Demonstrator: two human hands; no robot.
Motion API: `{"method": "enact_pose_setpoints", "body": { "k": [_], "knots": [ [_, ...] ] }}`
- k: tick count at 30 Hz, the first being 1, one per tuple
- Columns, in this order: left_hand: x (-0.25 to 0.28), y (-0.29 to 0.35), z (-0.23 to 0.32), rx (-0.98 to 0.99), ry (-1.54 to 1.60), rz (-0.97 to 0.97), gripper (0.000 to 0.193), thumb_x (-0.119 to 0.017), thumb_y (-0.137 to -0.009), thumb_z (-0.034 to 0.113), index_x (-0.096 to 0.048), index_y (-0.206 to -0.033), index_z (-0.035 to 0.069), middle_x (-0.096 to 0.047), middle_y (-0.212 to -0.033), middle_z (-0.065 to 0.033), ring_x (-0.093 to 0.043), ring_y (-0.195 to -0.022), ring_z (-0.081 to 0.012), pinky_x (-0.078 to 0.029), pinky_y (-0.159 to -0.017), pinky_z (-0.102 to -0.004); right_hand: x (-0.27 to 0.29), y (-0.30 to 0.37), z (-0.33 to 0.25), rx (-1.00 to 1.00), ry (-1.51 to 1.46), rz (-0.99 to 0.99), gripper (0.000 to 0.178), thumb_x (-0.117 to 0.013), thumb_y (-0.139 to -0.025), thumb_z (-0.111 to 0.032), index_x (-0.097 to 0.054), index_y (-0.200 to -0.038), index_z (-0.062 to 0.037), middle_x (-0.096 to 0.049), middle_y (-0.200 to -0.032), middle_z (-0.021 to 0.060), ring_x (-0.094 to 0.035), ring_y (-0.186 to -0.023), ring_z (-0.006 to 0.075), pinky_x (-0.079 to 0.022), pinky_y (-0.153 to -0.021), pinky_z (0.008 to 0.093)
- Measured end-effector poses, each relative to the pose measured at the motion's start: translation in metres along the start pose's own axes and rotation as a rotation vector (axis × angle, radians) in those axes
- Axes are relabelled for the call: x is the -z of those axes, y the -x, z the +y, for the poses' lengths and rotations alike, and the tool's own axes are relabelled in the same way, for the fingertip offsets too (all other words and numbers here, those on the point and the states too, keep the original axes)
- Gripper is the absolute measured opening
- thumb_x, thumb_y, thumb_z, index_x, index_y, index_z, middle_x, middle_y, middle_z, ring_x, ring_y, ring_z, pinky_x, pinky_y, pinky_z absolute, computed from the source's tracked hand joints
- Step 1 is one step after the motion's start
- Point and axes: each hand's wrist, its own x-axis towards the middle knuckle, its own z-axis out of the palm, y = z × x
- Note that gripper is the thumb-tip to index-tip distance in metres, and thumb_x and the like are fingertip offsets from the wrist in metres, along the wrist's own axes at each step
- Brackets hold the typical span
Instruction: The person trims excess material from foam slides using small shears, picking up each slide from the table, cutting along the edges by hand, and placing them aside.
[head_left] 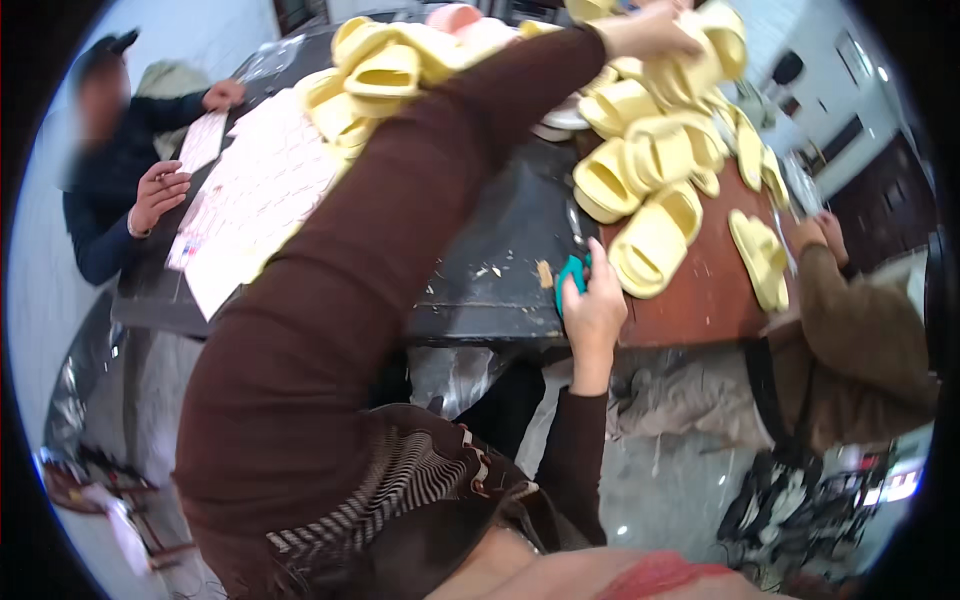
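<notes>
My left arm stretches far across the black table to the pile at the back. There my left hand (650, 38) closes on a yellow slipper (722, 45), its fingertips partly lost against it. Close to the table's front edge, my right hand (596, 308) is wrapped round teal-handled scissors (570, 284), the narrow metal blades pointing away from me. Just right of that hand lies a single yellow slide slipper (655, 240), with several more yellow slippers (675, 150) heaped behind it. My left sleeve hides part of the table.
More yellow slippers (385, 75) are piled at the back left, beside printed sheets (265, 165). A person (110, 160) at the left holds a paper. Another person (860, 330) works at the right, near a yellow slipper (760, 262) on the brown tabletop (690, 318).
</notes>
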Motion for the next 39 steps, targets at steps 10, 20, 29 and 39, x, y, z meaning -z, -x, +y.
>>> {"method": "enact_pose_setpoints", "body": {
  "k": [10,20,29,39],
  "knots": [
    [-0.039,0.056,-0.051,0.394,-0.750,0.041,0.048,-0.065,-0.078,0.038,-0.063,-0.119,0.013,-0.040,-0.138,-0.0270,-0.037,-0.127,-0.0485,-0.031,-0.099,-0.0590,-0.008,-0.001,-0.010,-0.055,-0.308,0.071,0.045,-0.067,-0.077,-0.003,-0.058,-0.121,-0.0023,-0.059,-0.084,0.0107,-0.056,-0.070,0.0218,-0.048,-0.064,0.0336],
    [-0.017,0.155,0.055,0.125,-0.441,-0.353,0.062,-0.066,-0.082,0.044,-0.055,-0.129,0.006,-0.061,-0.119,-0.0174,-0.061,-0.106,-0.0275,-0.049,-0.086,-0.0361,-0.004,0.002,0.004,-0.048,-0.233,0.134,0.042,-0.066,-0.080,-0.006,-0.058,-0.121,-0.0040,-0.060,-0.084,0.0118,-0.057,-0.069,0.0220,-0.048,-0.064,0.0343],
    [0.076,0.312,0.238,0.195,0.229,-0.313,0.049,-0.067,-0.086,0.025,-0.056,-0.124,-0.004,-0.066,-0.104,-0.0141,-0.066,-0.094,-0.0200,-0.053,-0.085,-0.0333,-0.020,-0.007,0.006,-0.037,-0.242,0.050,0.042,-0.066,-0.080,-0.009,-0.059,-0.121,-0.0064,-0.063,-0.086,0.0146,-0.061,-0.073,0.0243,-0.049,-0.067,0.0358],
    [0.140,0.313,0.285,0.006,0.056,-0.276,0.050,-0.066,-0.086,0.029,-0.054,-0.123,-0.003,-0.062,-0.099,-0.0114,-0.064,-0.088,-0.0181,-0.053,-0.079,-0.0318,-0.014,0.004,-0.002,-0.208,-0.239,-0.097,0.044,-0.063,-0.082,-0.008,-0.057,-0.125,-0.0032,-0.066,-0.104,0.0185,-0.064,-0.089,0.0241,-0.049,-0.083,0.0345]
  ]
}}
